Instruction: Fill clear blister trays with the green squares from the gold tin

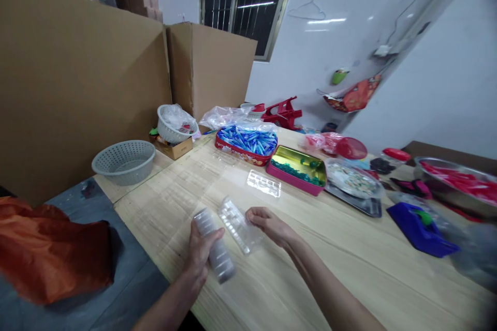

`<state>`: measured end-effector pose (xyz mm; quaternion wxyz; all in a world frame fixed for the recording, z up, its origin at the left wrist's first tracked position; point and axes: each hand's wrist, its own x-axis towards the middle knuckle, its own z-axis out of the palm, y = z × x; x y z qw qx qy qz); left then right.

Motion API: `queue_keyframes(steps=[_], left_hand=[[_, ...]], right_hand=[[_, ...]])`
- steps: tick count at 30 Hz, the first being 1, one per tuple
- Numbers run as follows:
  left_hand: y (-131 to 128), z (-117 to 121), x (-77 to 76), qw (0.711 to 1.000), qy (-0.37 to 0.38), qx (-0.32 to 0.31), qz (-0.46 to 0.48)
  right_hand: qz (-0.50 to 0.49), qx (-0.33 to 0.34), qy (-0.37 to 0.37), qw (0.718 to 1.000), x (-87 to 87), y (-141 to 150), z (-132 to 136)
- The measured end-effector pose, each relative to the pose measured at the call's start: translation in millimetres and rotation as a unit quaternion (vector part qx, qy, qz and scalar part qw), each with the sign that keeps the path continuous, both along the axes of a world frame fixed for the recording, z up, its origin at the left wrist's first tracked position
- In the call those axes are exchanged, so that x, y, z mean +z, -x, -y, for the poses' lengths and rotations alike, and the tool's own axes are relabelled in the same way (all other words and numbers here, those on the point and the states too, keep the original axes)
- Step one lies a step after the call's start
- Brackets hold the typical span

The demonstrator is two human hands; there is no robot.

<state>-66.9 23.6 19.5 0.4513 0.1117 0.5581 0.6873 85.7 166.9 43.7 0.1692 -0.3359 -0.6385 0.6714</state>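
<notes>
My left hand (200, 251) is closed around a stack of clear plastic trays (215, 253), held over the near part of the wooden table (349, 269). My right hand (267, 222) pinches the end of a single clear blister tray (238, 225) that tilts up from the stack's side. Another clear blister tray (264, 183) lies flat on the table just beyond my hands. Behind it stand a red tin of blue pieces (246, 142) and a pink tin with green pieces (298, 168).
Big cardboard boxes (77, 77) wall off the left and back. A grey colander (124, 160) and a white basket (174, 124) sit at the left. A metal tray (355, 183), a blue tape dispenser (421, 227) and a steel bowl (458, 183) lie right. Orange cloth (50, 248) lies lower left.
</notes>
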Motion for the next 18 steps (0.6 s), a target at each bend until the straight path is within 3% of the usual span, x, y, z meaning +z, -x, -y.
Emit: queue_keyframes(steps=[10,18], left_hand=[[-4.9,-2.4,8.2,1.000,-0.012,0.002,-0.002],[4.2,6.8,8.3,0.999,-0.018,-0.041,0.017]], right_hand=[[-0.023,0.024,-0.160,0.987,7.2,24.5,69.8],[-0.023,0.032,-0.260,0.965,-1.1,40.6,96.3]])
